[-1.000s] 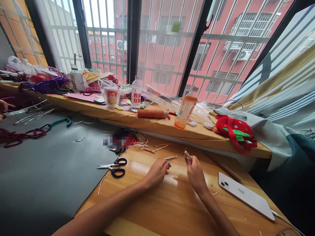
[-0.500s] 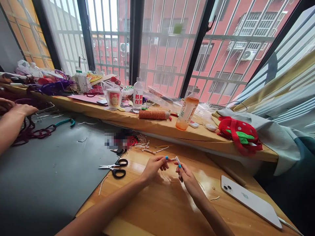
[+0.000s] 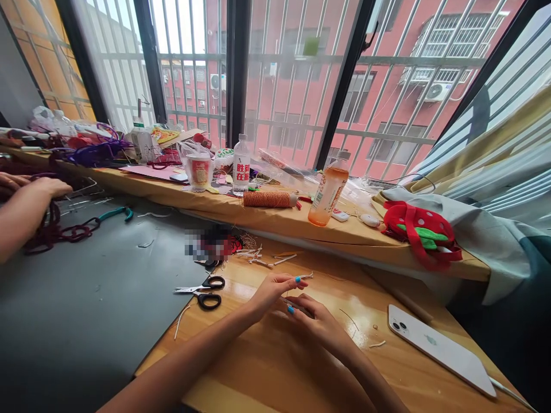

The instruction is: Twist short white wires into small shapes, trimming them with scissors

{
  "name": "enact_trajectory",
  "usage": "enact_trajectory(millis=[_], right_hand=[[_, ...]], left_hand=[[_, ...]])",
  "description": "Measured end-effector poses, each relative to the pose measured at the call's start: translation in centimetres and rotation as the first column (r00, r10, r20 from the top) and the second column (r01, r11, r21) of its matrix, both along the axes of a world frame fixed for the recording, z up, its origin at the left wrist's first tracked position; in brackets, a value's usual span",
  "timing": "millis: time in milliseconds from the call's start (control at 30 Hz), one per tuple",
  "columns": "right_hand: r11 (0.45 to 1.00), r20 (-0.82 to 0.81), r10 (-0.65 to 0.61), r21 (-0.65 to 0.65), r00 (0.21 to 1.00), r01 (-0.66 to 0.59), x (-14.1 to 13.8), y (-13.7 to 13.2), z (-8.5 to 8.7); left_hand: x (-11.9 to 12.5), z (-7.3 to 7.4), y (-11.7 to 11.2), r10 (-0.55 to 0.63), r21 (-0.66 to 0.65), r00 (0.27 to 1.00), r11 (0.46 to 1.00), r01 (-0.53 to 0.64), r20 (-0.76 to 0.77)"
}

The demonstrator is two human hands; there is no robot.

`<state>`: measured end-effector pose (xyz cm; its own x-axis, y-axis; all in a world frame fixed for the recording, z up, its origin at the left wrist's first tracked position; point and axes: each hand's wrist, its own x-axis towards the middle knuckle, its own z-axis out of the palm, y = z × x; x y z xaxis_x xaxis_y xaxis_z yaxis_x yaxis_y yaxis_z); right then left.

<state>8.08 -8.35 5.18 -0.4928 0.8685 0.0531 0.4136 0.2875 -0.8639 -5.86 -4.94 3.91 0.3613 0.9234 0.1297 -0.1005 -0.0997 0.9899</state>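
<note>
Both my hands meet low over the wooden table (image 3: 301,367). My left hand (image 3: 271,291) has its fingers curled, thumb and forefinger pinched towards my right hand (image 3: 316,320). Between the two runs a small thin white piece (image 3: 293,304), with a fine thread (image 3: 350,319) trailing off to the right. My right hand's fingers are closed on that piece, lying close to the table top. What exactly the piece is I cannot make out. Black-handled scissors (image 3: 202,291) lie just left of my left hand.
A white phone (image 3: 439,350) lies at the right. Small white scraps (image 3: 258,257) lie behind my hands. The sill holds an orange thread spool (image 3: 267,199), an orange bottle (image 3: 328,192), a water bottle (image 3: 241,166) and a red strawberry bag (image 3: 419,232). Another person's hands (image 3: 30,192) handle dark red cord at the far left.
My hands came together from apart and sank towards the table. The right hand dropped from holding the small white piece upright to laying it low between both hands.
</note>
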Motion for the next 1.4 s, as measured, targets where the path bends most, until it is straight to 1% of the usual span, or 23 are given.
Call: enact_trajectory(millis=[133,200,300,400,467,567,600,633,667,700,733,767,800,867,900,933,967,1033,1100,1167,1233,1333,1400], right_hand=[[1.000,-0.013,0.013,0.016,1.000,-0.013,-0.1,-0.1,-0.1],[1.000,-0.014,0.003,0.015,1.000,-0.002,-0.3,-0.3,-0.2],[1.000,-0.023,-0.008,0.013,1.000,0.008,-0.6,-0.6,0.0],[0.998,-0.032,0.005,0.066,0.999,-0.003,-0.9,-0.9,0.3],[0.995,-0.012,-0.010,0.097,1.000,0.011,-0.9,-1.0,0.3],[0.995,0.010,-0.069,0.072,0.998,0.069,-0.6,-0.7,0.0],[0.994,0.004,-0.093,0.051,0.996,0.093,-0.5,-0.5,-0.2],[0.993,-0.013,-0.114,0.027,0.993,0.114,-0.3,-0.3,-0.3],[0.992,-0.038,-0.130,0.001,0.991,0.130,0.0,-0.1,-0.5],[0.990,-0.067,-0.142,-0.031,0.988,0.140,0.2,0.1,-0.6],[0.986,-0.096,-0.154,-0.071,0.983,0.148,0.5,0.4,-0.7],[0.981,-0.122,-0.167,-0.120,0.978,0.153,0.8,0.5,-0.8],[0.973,-0.144,-0.176,-0.178,0.974,0.150,1.1,0.7,-0.9],[0.945,-0.189,-0.171,-0.309,0.967,0.106,1.5,0.8,-0.9],[0.928,-0.214,-0.159,-0.365,0.964,0.072,1.7,0.8,-0.9],[0.914,-0.237,-0.143,-0.404,0.961,0.036,1.8,0.8,-0.8],[0.904,-0.253,-0.125,-0.428,0.959,0.005,1.9,0.8,-0.8],[0.903,-0.263,-0.093,-0.429,0.960,-0.030,2.1,0.7,-0.5],[0.914,-0.262,-0.072,-0.403,0.962,-0.041,2.2,0.7,-0.3],[0.924,-0.274,-0.072,-0.381,0.959,-0.039,2.4,0.7,-0.1],[0.929,-0.295,-0.078,-0.367,0.952,-0.037,2.6,0.8,-0.1],[0.940,-0.339,-0.095,-0.341,0.936,-0.028,2.8,1.3,-0.4],[0.948,-0.336,-0.127,-0.318,0.933,0.014,2.9,1.6,-0.7]], left_hand=[[0.2,-0.6,0.2,-0.039,-0.112,0.999,0.993,0.041,0.015],[0.5,-0.8,0.1,-0.029,-0.160,0.998,0.987,0.036,0.047],[1.0,-0.7,-0.4,0.014,-0.196,0.997,0.981,0.001,0.076],[1.3,-0.8,-0.7,0.004,-0.204,0.996,0.979,0.015,0.092],[1.3,-1.0,-0.5,-0.008,-0.177,0.999,0.984,0.016,0.051],[0.8,-1.4,0.4,0.014,-0.067,0.993,0.998,-0.022,-0.117],[0.5,-1.4,0.8,0.065,0.007,0.978,0.998,-0.065,-0.201],[0.1,-1.4,1.1,0.161,0.120,0.943,0.984,-0.131,-0.291],[-0.3,-1.3,1.3,0.296,0.269,0.881,0.941,-0.204,-0.369],[-0.8,-1.1,1.4,0.447,0.440,0.793,0.861,-0.256,-0.413],[-1.2,-0.8,1.4,0.577,0.607,0.702,0.752,-0.257,-0.418],[-1.6,-0.5,1.3,0.661,0.746,0.637,0.636,-0.196,-0.396],[-1.9,-0.2,1.0,0.687,0.842,0.621,0.533,-0.077,-0.378],[-2.1,0.2,0.3,0.641,0.911,0.658,0.365,0.192,-0.396],[-2.1,0.3,-0.1,0.607,0.908,0.676,0.299,0.293,-0.418],[-2.0,0.2,-0.4,0.583,0.900,0.686,0.254,0.354,-0.434],[-1.8,0.1,-0.6,0.569,0.896,0.694,0.228,0.381,-0.440],[-1.5,-0.2,-0.6,0.550,0.898,0.711,0.227,0.377,-0.438],[-1.3,-0.6,-0.4,0.527,0.898,0.726,0.269,0.349,-0.441],[-1.2,-0.8,-0.1,0.514,0.886,0.729,0.350,0.303,-0.452],[-1.0,-0.9,0.1,0.487,0.858,0.735,0.447,0.253,-0.471],[-0.5,-1.1,0.2,0.398,0.779,0.773,0.598,0.190,-0.494],[-0.1,-1.2,0.0,0.347,0.737,0.797,0.654,0.171,-0.494]])
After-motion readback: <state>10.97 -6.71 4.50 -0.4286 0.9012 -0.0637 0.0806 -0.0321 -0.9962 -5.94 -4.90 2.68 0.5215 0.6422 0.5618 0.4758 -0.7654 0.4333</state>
